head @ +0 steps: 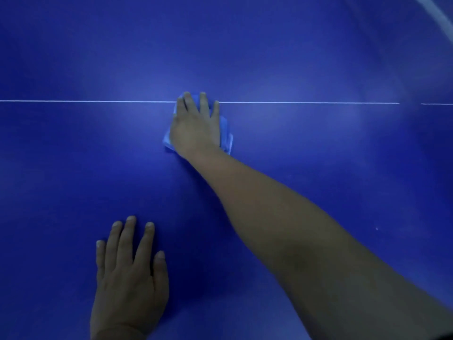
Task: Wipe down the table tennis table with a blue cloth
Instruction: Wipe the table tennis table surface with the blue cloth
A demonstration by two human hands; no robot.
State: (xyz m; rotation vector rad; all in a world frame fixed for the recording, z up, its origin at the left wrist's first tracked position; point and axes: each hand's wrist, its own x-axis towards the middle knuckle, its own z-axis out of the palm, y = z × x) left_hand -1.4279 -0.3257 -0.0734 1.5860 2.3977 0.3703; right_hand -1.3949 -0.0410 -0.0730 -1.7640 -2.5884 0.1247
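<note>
The blue table tennis table (pixel 73 155) fills the whole view. A thin white centre line (pixel 73 101) runs across it from left to right. My right hand (pixel 196 126) lies flat with straight fingers on a light blue cloth (pixel 226 139), pressing it onto the table right at the white line; the arm stretches out from the lower right. Most of the cloth is hidden under the hand, with its edges showing at the left, right and fingertips. My left hand (pixel 130 276) rests flat on the table near the bottom, fingers spread, holding nothing.
A pale curved band (pixel 438 13) shows at the top right corner, blurred. A short gap breaks the white line (pixel 409 103) at the far right. A tiny white speck (pixel 376 228) lies on the surface at the right.
</note>
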